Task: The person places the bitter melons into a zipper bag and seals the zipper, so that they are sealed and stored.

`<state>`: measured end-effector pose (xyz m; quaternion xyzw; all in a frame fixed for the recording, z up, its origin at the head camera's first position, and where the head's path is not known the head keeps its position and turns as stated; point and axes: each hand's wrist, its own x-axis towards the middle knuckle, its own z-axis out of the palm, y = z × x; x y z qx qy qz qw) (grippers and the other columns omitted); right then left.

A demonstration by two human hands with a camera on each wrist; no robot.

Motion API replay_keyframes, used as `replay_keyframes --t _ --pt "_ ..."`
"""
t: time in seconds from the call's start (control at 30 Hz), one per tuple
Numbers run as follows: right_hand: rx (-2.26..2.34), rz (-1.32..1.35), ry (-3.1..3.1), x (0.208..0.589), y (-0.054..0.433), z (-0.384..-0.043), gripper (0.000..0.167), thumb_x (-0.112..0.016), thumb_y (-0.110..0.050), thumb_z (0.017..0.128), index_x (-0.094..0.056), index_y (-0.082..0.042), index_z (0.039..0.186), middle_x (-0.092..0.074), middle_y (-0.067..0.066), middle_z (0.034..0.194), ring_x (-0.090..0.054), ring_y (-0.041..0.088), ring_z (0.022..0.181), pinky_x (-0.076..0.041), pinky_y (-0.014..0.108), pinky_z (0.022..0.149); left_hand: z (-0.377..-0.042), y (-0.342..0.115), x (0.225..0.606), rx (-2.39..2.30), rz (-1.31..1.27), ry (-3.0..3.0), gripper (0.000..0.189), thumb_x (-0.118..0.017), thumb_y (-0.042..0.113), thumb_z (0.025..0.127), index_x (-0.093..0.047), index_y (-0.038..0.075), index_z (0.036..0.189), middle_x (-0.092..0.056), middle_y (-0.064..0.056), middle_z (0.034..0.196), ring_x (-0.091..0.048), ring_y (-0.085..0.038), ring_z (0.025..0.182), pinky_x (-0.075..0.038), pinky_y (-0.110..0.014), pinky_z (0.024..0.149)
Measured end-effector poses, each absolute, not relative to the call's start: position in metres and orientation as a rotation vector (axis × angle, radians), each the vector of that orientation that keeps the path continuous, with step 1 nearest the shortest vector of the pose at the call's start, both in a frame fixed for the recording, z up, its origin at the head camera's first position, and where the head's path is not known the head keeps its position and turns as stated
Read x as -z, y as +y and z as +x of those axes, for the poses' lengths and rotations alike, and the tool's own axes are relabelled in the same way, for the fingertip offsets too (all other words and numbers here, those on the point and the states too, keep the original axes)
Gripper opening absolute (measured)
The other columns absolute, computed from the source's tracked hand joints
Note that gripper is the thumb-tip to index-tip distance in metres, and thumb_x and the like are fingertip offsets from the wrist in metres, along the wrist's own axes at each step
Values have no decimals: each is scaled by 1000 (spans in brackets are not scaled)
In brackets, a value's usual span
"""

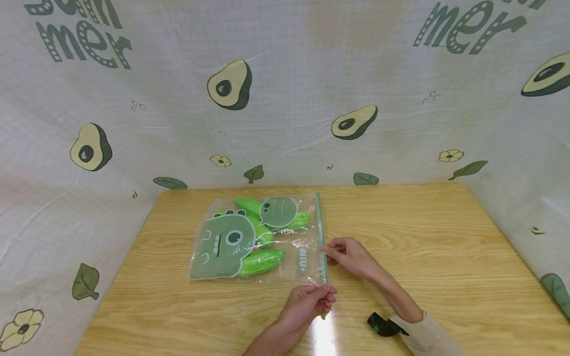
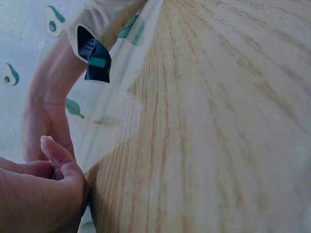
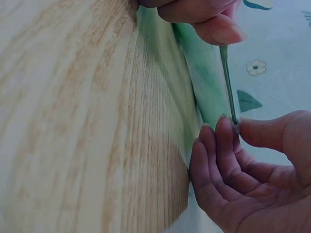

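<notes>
A clear zip bag (image 1: 209, 262) with a green cartoon-monster print lies flat on the table in the head view. Inside it are several bright green, long vegetable-shaped things (image 1: 262, 262), partly hidden by the print. Its green zip strip (image 1: 319, 222) runs along the right side. At the strip's near end, my left hand (image 1: 307, 304) pinches the corner. Farther up the strip, my right hand (image 1: 352, 257) pinches the edge between thumb and fingertips. The right wrist view shows the strip (image 3: 229, 87) stretched between the left hand (image 3: 214, 19) and the right hand (image 3: 257, 179).
The wooden table (image 1: 423, 237) extends beyond the bag on both sides. A pale cloth (image 1: 285, 163) with avocado and leaf prints hangs behind and beside it. A black device (image 1: 383, 325) sits at the right wrist.
</notes>
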<state>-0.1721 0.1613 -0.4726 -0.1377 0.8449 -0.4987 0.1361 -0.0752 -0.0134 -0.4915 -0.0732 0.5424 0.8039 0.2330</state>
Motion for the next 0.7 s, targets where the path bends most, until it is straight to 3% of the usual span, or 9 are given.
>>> replay_keyframes --t 0.7 --pt "1460 -374 2464 472 159 -184 25 -62 -21 104 -71 -1 91 -70 9 81 -67 21 80 -52 25 70 -75 -13 491 -2234 -191 1485 26 -61 8 101 -70 -16 106 -68 3 78 -60 -4 71 -49 -15 64"
